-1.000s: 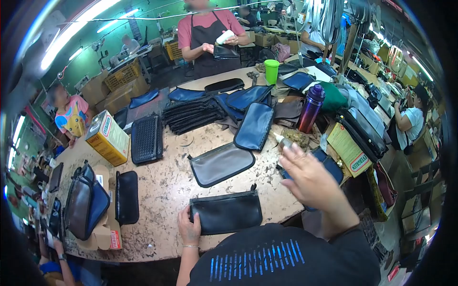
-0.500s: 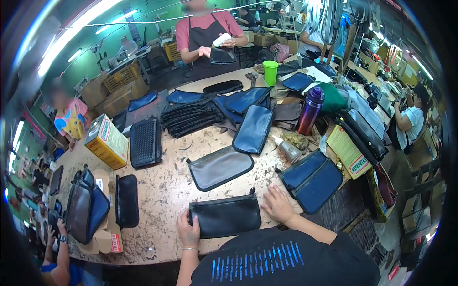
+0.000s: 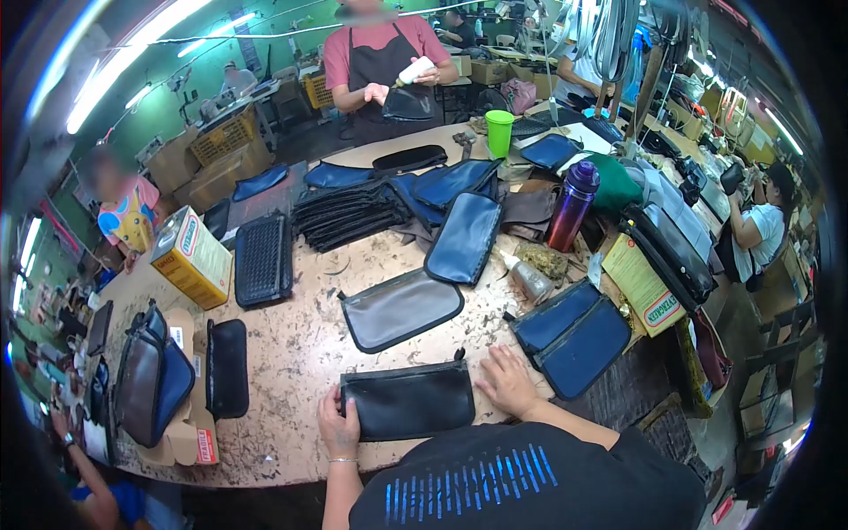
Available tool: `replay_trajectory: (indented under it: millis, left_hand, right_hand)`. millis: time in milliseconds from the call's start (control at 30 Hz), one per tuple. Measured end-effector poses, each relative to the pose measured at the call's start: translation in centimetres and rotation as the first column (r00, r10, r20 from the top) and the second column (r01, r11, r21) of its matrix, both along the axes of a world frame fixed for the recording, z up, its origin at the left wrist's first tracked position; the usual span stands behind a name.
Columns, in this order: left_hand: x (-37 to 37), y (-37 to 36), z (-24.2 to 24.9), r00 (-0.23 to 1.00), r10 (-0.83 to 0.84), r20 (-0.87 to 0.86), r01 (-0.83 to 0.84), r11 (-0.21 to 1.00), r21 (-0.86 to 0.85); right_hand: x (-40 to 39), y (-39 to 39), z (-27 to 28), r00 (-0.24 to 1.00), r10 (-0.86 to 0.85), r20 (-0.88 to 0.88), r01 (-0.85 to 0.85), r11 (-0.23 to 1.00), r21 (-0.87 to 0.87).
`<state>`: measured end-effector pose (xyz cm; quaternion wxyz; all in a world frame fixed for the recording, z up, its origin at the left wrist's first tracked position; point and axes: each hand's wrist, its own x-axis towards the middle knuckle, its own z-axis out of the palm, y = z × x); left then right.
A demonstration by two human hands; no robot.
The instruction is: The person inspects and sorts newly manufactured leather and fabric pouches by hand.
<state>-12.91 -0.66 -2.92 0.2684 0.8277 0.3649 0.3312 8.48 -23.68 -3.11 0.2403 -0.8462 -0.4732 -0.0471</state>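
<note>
Black shirt [image 3: 609, 481], short sleeves [image 3: 649, 455]; shiny blue vertical-bar print [image 3: 468, 484]; thin bracelet [image 3: 343, 459], left wrist [image 3: 343, 451].

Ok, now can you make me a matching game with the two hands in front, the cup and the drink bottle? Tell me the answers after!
Things:
1) Left hand
2) Right hand
3) Cup
4) Drink bottle

Where or what colour:
A) Bright green
B) At the left edge of the black pouch
C) Purple at the top, reddish lower down
D) Fingers spread on the table, to the right of the black pouch

Right pairs: 1-B, 2-D, 3-A, 4-C
</note>
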Motion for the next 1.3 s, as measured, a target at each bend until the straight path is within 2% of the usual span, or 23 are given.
replay_trajectory:
  millis: [233, 300, 367, 467, 500, 567, 600, 633, 700, 767, 800, 833, 867, 900, 933, 967, 1033, 1133, 1200, 1300]
  left_hand:
    - [-0.4, 0.0, 0.5, 0.998, -0.062, -0.020, 0.063, 0.998, 0.019]
    - [-0.3, 0.0, 0.4, 0.998, -0.046, 0.052, 0.050, 0.997, -0.062]
    - [-0.3, 0.4, -0.2, 0.995, -0.069, 0.067, 0.071, 0.997, -0.026]
    - [-0.5, 0.8, -0.4, 0.979, 0.007, 0.203, 0.066, 0.934, -0.350]
    - [-0.6, 1.0, 0.1, 0.980, 0.006, 0.200, 0.066, 0.934, -0.351]
    - [-0.5, 1.6, 0.9, 0.980, -0.005, 0.199, 0.124, 0.798, -0.590]
    - [-0.4, 2.0, 1.2, 0.961, -0.102, 0.259, 0.258, 0.673, -0.693]
    - [0.0, 1.7, 1.4, 0.961, -0.103, 0.258, 0.258, 0.673, -0.693]
    - [0.9, 0.7, 2.0, 0.905, -0.047, 0.423, 0.397, 0.457, -0.796]
    - [1.5, 0.2, 2.7, 0.900, -0.022, 0.436, 0.406, 0.409, -0.817]
    - [2.2, -0.2, 4.0, 0.857, -0.017, 0.515, 0.461, 0.471, -0.752]
    - [2.5, -0.4, 5.0, 0.814, -0.012, 0.581, 0.497, 0.532, -0.685]
    - [2.5, -0.3, 5.6, 0.779, -0.039, 0.626, 0.548, 0.527, -0.649]
    - [2.6, 0.0, 6.1, 0.738, -0.068, 0.672, 0.599, 0.525, -0.605]
    - [2.8, 0.2, 6.6, 0.712, -0.070, 0.698, 0.616, 0.538, -0.575]
    - [3.2, 0.4, 7.0, 0.681, -0.080, 0.728, 0.637, 0.554, -0.536]
    - [4.0, 1.0, 7.7, 0.588, -0.037, 0.808, 0.716, 0.488, -0.498]
    - [4.7, 1.8, 8.3, 0.555, -0.026, 0.832, 0.718, 0.520, -0.463]
    - [4.9, 2.0, 8.2, 0.563, 0.012, 0.826, 0.691, 0.541, -0.479]
    - [5.2, 1.9, 8.2, 0.535, 0.033, 0.844, 0.719, 0.506, -0.476]
  right_hand:
    - [-0.2, 0.0, 0.1, 1.000, -0.026, 0.013, 0.026, 0.999, 0.028]
    - [-0.4, 0.0, 0.3, 0.999, -0.033, 0.017, 0.033, 0.999, 0.026]
    - [-0.5, 0.2, 0.2, 0.998, -0.049, 0.034, 0.047, 0.998, 0.040]
    - [-0.4, 0.4, -0.3, 0.994, -0.060, 0.088, 0.054, 0.996, 0.073]
    - [-0.6, 0.6, 0.0, 0.995, -0.061, 0.085, 0.055, 0.996, 0.072]
    - [-1.0, 1.3, 0.9, 0.985, -0.156, -0.069, 0.162, 0.983, 0.087]
    - [-1.3, 1.6, 1.3, 0.985, -0.156, -0.070, 0.162, 0.983, 0.087]
    - [-1.7, 2.1, 1.7, 0.981, -0.158, -0.116, 0.168, 0.983, 0.080]
    - [-1.3, 2.5, 1.6, 0.973, -0.159, -0.165, 0.172, 0.982, 0.070]
    - [-0.4, 2.6, 0.7, 0.967, -0.083, -0.241, 0.119, 0.984, 0.135]
    - [0.5, 2.8, 0.4, 0.942, -0.047, -0.333, 0.130, 0.964, 0.231]
    - [1.0, 3.0, 0.2, 0.718, -0.025, -0.696, 0.254, 0.940, 0.228]
    - [1.8, 3.2, 0.1, 0.462, 0.136, -0.876, 0.312, 0.900, 0.304]
    - [2.5, 3.6, 0.7, 0.393, 0.233, -0.890, 0.327, 0.869, 0.371]
    - [3.0, 4.0, 1.8, 0.182, 0.334, -0.925, 0.387, 0.841, 0.379]
    - [2.9, 4.8, 2.8, 0.154, 0.386, -0.909, 0.446, 0.794, 0.413]
    - [3.2, 5.4, 5.1, 0.090, 0.482, -0.872, 0.425, 0.773, 0.471]
    - [3.9, 6.2, 6.0, 0.155, 0.617, -0.772, 0.436, 0.658, 0.614]
    - [3.9, 6.0, 7.0, 0.184, 0.625, -0.759, 0.428, 0.644, 0.634]
    - [4.1, 5.7, 7.4, 0.263, 0.620, -0.739, 0.414, 0.619, 0.667]
